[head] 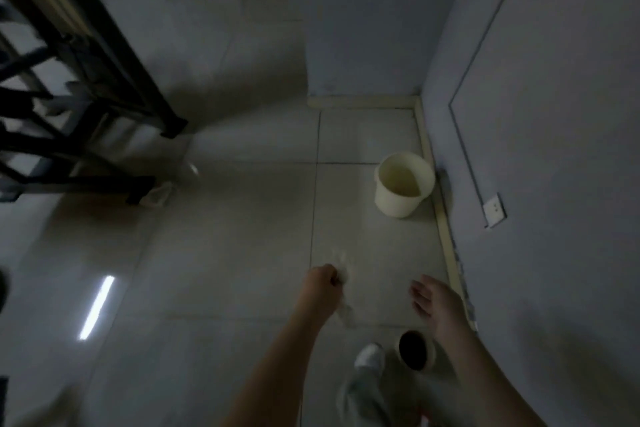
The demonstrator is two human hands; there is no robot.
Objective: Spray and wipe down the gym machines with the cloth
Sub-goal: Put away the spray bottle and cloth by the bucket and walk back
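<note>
Well, the left hand [323,282] is curled into a fist around what looks like the cloth [345,274] — a pale, motion-blurred rag showing beside and below the knuckles, its shape hard to make out. The right hand [434,302] hangs with its fingers [419,295] loosely spread and holds nothing. No spray bottle is clearly visible; a pale object [157,194] lies by the foot of the black machine frame [104,80] at the left, too blurred to name. A cream bucket [403,185] stands on the tiled floor [225,253] near the wall corner, and a dark-mouthed container [415,350] sits just beside the person's shoe [370,355].

The machine is well apart from both hands, so I judge that no wiping is under way here. The risks I see: the room is dim and the floor glossy, so a wet cloth could drip and leave the tiles slick underfoot; the container by the shoe could be kicked over on a step; and a loosely held rag may drag on the floor — picking up grit that would smear onto the frame.
</note>
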